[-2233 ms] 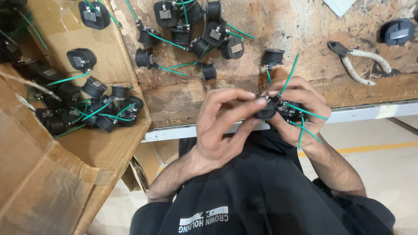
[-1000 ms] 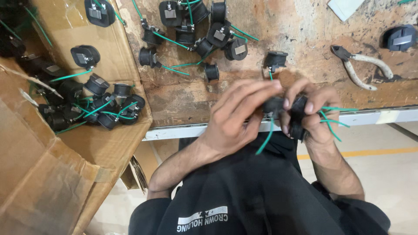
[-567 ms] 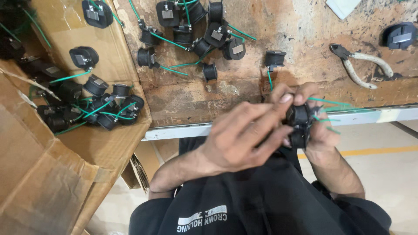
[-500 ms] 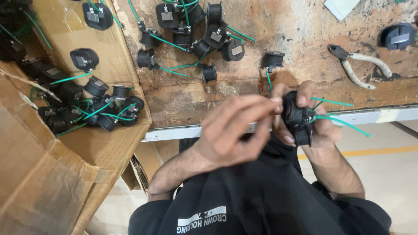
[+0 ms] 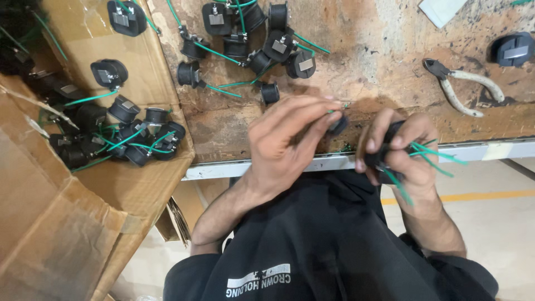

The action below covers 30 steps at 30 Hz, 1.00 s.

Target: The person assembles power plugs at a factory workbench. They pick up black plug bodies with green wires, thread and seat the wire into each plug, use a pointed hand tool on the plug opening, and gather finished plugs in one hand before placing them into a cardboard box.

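Observation:
My left hand reaches to the workbench edge and pinches a single black round connector by its green wire. To its right, my right hand is closed around a small bundle of black connectors. Green wires stick out of that bundle to the right and downward. The two hands are apart, both over the front edge of the worn wooden workbench.
Several black connectors with green wires lie at the back of the bench. Further ones fill an open cardboard box on the left. White-handled pliers, a lone black connector and a white card lie at the right.
Both hands were pressed together around the bundle. Now my left hand has let go and moved up-left to the single connector on the bench, and my right hand keeps the bundle.

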Each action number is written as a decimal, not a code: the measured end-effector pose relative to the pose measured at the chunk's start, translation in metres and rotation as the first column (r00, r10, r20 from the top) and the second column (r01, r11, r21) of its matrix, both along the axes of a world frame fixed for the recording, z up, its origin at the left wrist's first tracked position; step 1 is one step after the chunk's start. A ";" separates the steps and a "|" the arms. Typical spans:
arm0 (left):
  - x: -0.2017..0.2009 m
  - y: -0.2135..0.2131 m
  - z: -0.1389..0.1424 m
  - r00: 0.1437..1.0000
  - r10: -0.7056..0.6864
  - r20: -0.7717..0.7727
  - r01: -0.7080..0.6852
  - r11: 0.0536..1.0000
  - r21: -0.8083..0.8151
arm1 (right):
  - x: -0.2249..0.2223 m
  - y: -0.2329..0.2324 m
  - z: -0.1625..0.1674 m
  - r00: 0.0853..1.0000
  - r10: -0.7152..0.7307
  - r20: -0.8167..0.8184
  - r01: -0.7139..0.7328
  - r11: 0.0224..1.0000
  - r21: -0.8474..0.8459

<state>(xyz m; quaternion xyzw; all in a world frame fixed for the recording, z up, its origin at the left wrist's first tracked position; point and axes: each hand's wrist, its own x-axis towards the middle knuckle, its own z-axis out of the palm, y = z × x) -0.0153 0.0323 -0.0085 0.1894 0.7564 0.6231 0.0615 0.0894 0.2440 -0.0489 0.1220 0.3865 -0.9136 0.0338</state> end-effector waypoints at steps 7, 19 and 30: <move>0.001 -0.009 0.016 0.994 0.005 0.109 -0.012 0.998 0.062 | -0.007 -0.016 0.013 0.988 0.099 -0.122 0.038 0.601 0.799; 0.004 -0.012 0.022 0.990 -0.054 0.129 0.037 0.991 0.132 | -0.010 -0.020 0.013 0.986 0.090 -0.139 0.068 0.546 0.835; -0.002 -0.009 0.026 0.973 -0.229 0.026 0.229 0.973 0.034 | 0.015 -0.006 -0.011 0.979 0.140 0.151 -0.167 0.968 0.189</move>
